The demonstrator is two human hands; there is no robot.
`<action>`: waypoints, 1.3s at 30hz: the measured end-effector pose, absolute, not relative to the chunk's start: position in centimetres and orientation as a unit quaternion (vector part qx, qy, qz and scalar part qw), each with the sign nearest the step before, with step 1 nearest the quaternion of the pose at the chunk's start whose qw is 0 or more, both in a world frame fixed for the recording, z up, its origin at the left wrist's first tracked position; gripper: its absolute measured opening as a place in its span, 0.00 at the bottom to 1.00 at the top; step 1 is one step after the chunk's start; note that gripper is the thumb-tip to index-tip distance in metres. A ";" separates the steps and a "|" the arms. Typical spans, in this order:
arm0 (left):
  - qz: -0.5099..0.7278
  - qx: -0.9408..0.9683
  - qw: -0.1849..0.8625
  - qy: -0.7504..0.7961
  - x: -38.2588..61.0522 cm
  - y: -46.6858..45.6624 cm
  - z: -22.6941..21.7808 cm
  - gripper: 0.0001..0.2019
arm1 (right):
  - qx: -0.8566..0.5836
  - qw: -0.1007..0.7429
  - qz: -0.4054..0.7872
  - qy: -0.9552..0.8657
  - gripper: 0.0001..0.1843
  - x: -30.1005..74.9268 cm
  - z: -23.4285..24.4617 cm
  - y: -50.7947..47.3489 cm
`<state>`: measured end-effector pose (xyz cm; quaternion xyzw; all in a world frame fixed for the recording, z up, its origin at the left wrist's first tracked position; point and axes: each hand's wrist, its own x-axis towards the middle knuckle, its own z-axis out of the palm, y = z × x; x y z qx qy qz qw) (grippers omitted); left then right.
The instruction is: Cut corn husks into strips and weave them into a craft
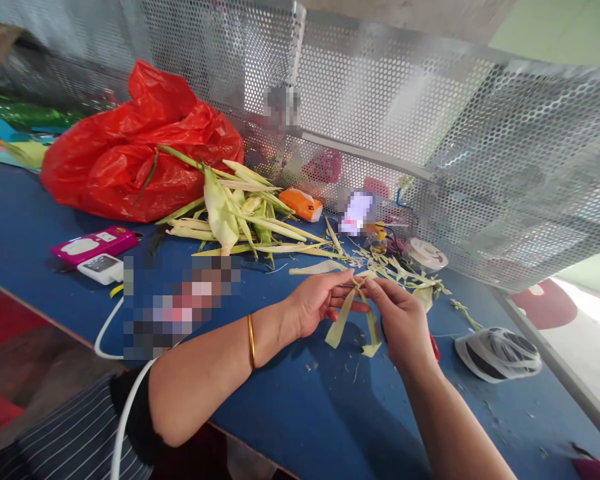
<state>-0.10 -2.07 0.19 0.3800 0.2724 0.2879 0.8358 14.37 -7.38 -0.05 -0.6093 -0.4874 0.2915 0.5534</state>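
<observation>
My left hand [316,301], with a gold bangle on its wrist, pinches one side of a pale green corn husk strip [341,321] over the blue table. Facing it, my right hand [403,317] grips the strip from the other side. The strip crosses or is looped between my fingertips, and two flat ends hang down; whether it is knotted I cannot tell. Beyond my hands, a pile of corn husks [222,213] lies on the table, and small pale scraps [385,263] are scattered to its right.
A large red plastic bag [130,157] stands behind the husks. An orange tissue pack [301,204], a magenta box [96,244] and a white disc-shaped roll [427,254] lie around. At right sits a white-and-black bundle [499,353]. Perforated metal panels [370,87] edge the table [290,413].
</observation>
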 end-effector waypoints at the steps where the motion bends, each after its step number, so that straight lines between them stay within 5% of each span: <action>1: 0.282 0.398 0.832 0.264 -0.1 -2.2 0.3 0.17 | -0.597 0.576 0.309 -0.465 0.17 14.3 -0.1 -7.4; 6: 0.290 0.506 0.760 0.286 0.0 -2.8 0.7 0.15 | -0.568 0.646 0.334 -0.385 0.15 14.5 0.4 -7.4; 10: 0.431 0.600 0.531 0.416 -0.1 -2.6 0.7 0.06 | -0.575 0.660 0.276 -0.396 0.13 15.0 0.7 -7.5; 14: 0.473 0.708 0.381 0.360 -0.5 -2.1 0.8 0.06 | -0.565 0.629 0.282 -0.454 0.11 15.0 0.8 -7.8; 23: 0.393 0.744 0.412 0.349 -0.6 -2.3 0.9 0.09 | -0.541 0.607 0.234 -0.533 0.07 14.5 0.9 -7.7; 31: 0.353 0.640 0.615 0.295 0.2 -2.5 0.1 0.08 | -0.577 0.612 0.296 -0.454 0.12 13.9 0.4 -7.6; 39: 0.299 0.596 0.679 0.307 0.0 -2.7 0.6 0.05 | -0.567 0.609 0.336 -0.442 0.13 13.8 0.3 -7.7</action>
